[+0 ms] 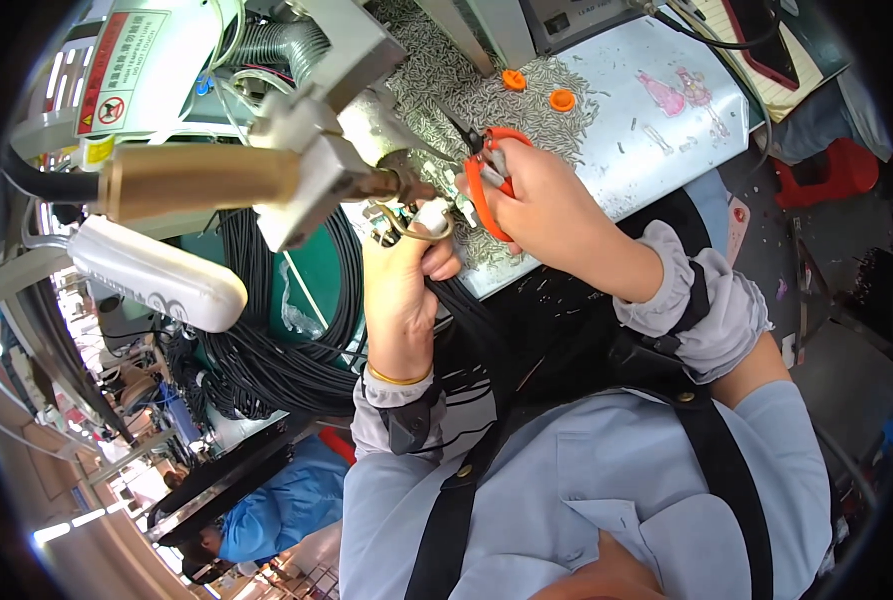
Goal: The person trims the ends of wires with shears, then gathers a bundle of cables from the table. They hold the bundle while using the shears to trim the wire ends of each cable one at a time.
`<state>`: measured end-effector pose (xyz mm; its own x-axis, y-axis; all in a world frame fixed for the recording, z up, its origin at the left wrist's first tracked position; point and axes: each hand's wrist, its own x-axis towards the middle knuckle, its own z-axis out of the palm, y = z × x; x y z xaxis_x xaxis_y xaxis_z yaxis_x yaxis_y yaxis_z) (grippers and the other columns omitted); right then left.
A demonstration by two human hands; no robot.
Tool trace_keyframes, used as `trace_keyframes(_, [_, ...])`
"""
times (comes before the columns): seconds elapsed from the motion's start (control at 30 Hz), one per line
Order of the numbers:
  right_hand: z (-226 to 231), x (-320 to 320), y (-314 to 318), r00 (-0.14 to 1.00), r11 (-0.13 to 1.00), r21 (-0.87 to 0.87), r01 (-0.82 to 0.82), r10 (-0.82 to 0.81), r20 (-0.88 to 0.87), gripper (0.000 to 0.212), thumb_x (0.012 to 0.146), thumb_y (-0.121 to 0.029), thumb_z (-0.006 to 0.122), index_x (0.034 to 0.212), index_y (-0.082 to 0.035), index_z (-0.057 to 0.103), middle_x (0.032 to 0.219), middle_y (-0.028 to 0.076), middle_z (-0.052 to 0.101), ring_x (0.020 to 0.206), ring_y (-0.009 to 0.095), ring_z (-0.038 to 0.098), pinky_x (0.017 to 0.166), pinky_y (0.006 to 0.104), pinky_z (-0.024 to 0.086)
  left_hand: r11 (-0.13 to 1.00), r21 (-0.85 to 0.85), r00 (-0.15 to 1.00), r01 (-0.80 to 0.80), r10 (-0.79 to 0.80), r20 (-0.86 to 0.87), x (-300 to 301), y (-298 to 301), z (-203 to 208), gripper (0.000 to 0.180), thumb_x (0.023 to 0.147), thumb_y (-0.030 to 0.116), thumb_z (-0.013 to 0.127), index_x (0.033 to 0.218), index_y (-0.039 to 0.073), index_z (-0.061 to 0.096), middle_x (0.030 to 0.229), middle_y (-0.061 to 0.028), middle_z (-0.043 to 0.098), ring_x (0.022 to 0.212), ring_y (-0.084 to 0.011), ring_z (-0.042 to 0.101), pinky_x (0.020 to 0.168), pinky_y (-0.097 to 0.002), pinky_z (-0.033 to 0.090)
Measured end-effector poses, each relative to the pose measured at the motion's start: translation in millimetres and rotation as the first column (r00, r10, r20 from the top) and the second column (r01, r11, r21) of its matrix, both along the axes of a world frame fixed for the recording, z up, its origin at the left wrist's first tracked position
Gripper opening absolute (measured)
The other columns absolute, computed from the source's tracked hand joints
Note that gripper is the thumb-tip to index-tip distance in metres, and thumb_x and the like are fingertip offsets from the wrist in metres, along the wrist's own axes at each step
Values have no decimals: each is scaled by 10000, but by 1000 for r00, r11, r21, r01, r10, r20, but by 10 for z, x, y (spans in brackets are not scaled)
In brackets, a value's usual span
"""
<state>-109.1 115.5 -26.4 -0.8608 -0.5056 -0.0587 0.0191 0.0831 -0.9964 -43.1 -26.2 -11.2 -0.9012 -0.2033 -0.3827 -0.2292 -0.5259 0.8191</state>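
Grips orange-handled scissors (476, 175) in the right hand (542, 195), over the left part of the table (627, 175) by its near edge, with fingers curled round the handles and a dark tip aimed toward the far left. Cannot tell how far apart the blades stand. Pinches a small white piece (433, 215) between thumb and fingers of the left hand (402, 290), just left of the scissors at the near edge, close to the metal machine head (302, 205). In front of those fingers, a brass-coloured loop (419, 236); below them, black cables (467, 310), hanging off the near edge.

Across the table, a spread of small silvery metal bits (427, 60), dense toward the far left corner, sparser toward the right. Nearer the far edge, two orange caps (563, 100), apart from the right hand. Toward the right corner, a pink cartoon sticker (667, 95). Past the far right corner, a phone (757, 40) on a notebook (805, 60); past the right edge, a red stool (837, 175).

Off the table's left edge, a big coil of black cable (267, 370) on a green surface (312, 262). Joined to the machine head, a tan cylinder (207, 180); just below, a white rounded handle (157, 275). Farther out, lower left, a co-worker in blue clothing (277, 510).
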Motion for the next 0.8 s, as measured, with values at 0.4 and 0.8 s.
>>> trace_keyframes(0.4, [-19,11,11,998,1000,-19,-1,-1,-59,164,845,-156,518,838,7,504,545,1,465,419,60,426,387,218,353,992,-108,997,-71,71,-1,19,67,35,189,772,40,585,938,7,498,679,-31,496,438,-48,325,388,-188,250])
trace_keyframes(0.8, [253,327,267,999,996,-87,-13,10,-37,128,816,-129,572,834,-11,528,553,-17,451,470,48,424,424,225,347,938,-307,985,-160,131,-114,450,308,100,197,773,-7,557,968,-25,537,737,-66,560,553,-139,494,536,-258,418])
